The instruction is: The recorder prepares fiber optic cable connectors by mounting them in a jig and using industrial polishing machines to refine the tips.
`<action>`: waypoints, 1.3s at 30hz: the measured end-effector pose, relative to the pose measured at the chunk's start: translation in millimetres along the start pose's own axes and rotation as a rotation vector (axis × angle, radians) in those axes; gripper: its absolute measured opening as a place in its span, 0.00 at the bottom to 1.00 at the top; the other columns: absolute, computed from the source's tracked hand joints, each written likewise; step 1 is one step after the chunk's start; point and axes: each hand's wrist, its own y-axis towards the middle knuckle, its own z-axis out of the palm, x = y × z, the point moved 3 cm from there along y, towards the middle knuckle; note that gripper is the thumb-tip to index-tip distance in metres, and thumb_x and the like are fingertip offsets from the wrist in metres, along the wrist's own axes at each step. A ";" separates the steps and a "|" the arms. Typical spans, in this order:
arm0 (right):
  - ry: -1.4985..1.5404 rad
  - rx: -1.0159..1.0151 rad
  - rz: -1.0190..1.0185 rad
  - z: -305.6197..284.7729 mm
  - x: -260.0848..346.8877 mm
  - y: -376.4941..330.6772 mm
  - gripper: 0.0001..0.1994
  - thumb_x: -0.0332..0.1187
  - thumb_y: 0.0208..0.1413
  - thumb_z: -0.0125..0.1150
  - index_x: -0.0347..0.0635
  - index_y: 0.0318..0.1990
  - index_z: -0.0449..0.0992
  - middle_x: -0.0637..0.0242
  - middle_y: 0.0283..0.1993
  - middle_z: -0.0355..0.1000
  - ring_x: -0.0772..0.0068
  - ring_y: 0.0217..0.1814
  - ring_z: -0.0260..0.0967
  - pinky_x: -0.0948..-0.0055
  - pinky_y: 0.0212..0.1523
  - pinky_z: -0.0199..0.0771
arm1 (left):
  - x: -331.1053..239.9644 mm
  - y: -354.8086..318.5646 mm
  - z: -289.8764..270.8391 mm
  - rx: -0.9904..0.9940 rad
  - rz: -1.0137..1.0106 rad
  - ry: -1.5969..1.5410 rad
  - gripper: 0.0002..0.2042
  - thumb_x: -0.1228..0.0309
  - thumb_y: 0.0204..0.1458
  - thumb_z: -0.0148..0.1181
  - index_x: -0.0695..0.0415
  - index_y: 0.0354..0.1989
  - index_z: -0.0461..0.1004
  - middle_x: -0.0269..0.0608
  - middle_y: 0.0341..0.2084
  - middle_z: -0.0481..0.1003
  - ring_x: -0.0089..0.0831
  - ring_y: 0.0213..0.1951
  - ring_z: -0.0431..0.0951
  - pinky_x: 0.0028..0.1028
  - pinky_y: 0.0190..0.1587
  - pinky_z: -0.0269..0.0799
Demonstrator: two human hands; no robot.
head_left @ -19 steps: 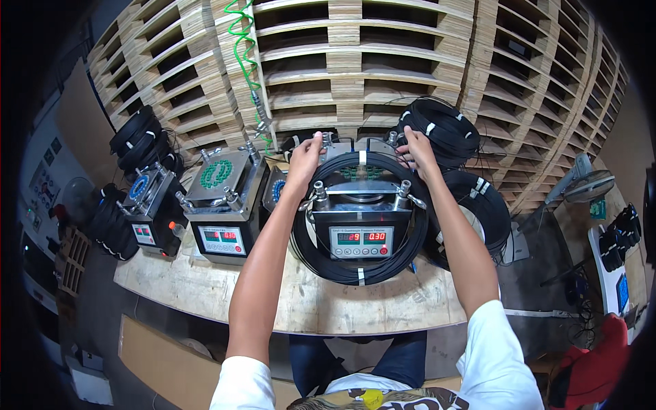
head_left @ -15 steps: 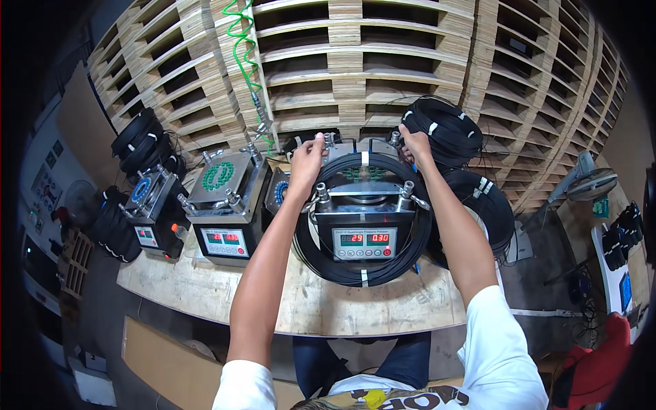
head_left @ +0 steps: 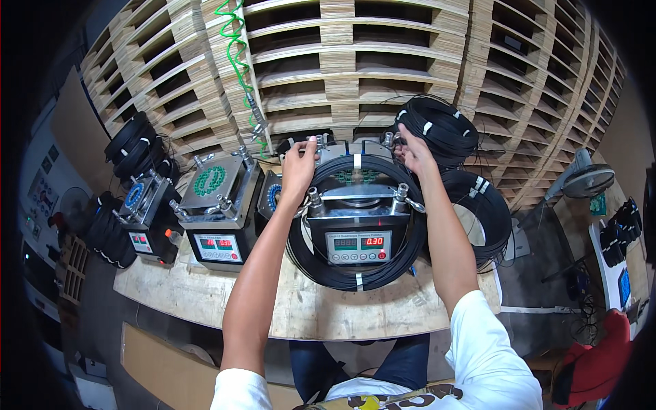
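A polishing machine (head_left: 359, 221) with a steel top plate and a red digital display stands in front of me. A large coil of black cable (head_left: 358, 281), bound with white ties, rings the machine. My left hand (head_left: 298, 167) is at the rear left corner post, its fingers curled round something I cannot make out, thumb beside the post knob. Beside the rear right post (head_left: 389, 141), my right hand (head_left: 415, 154) has its fingers bent and apart, with nothing visible in them. Front clamp levers (head_left: 413, 204) stick outward from the near corners.
Two similar machines stand to the left, the nearer with a ring of green connectors (head_left: 210, 181). More black cable coils lie at right (head_left: 437, 130) and far left (head_left: 133, 140). A green spiral air hose (head_left: 236, 51) hangs before stacked wooden pallets (head_left: 301, 68). A fan (head_left: 589, 181) stands right.
The left half of the near machine's display has gone from lit digits to dim. My right hand's fingers have loosened beside the rear right post. The whole view has shifted slightly.
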 end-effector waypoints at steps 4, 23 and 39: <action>-0.317 0.029 -0.265 -12.2 16.6 7.6 0.12 0.28 0.61 0.60 0.30 0.50 0.75 0.62 0.34 0.74 0.75 0.25 0.67 0.78 0.27 0.71 | -8.2 -0.6 8.3 0.003 0.033 -0.013 0.29 0.47 0.62 0.52 0.67 0.49 0.77 0.48 0.32 0.82 0.35 0.38 0.82 0.31 0.45 0.72; -0.970 0.183 -0.259 45.4 19.8 -20.8 0.19 0.36 0.61 0.50 0.32 0.48 0.82 0.58 0.45 0.79 0.67 0.48 0.75 0.73 0.51 0.72 | 35.4 17.0 2.9 0.278 -0.481 -0.590 0.30 0.43 0.62 0.53 0.54 0.63 0.67 0.34 0.49 0.75 0.23 0.37 0.71 0.24 0.42 0.70; -0.705 0.089 -0.364 34.9 9.6 -115.0 0.21 0.32 0.66 0.49 0.40 0.65 0.67 0.63 0.48 0.74 0.75 0.49 0.71 0.78 0.55 0.70 | 96.7 111.2 58.8 0.139 -0.654 -0.796 0.10 0.60 0.55 0.70 0.54 0.33 0.83 0.35 0.30 0.82 0.30 0.27 0.75 0.35 0.30 0.73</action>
